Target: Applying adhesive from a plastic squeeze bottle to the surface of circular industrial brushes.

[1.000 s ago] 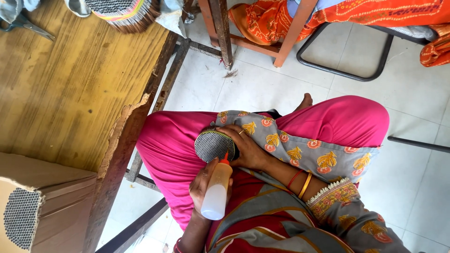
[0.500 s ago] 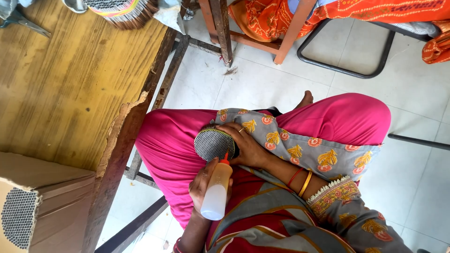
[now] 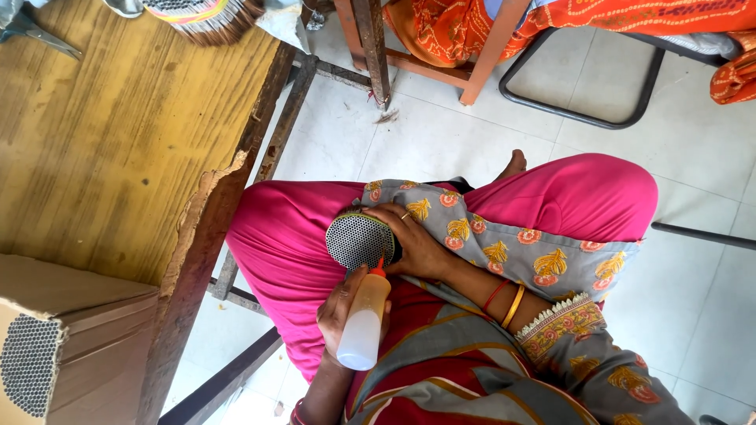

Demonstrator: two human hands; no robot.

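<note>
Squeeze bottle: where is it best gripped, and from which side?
Wrap the soft translucent body of the squeeze bottle mid-length, from its table-facing side, as the left hand does. Its orange nozzle points at the perforated disc in the right hand, so that end should stay free.

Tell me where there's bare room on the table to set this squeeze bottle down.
The wooden table is bare across its middle, between the bundle of sticks at the far edge and the cardboard box at the near corner. The lap is crowded: both hands, squeeze bottle and perforated disc.
</note>
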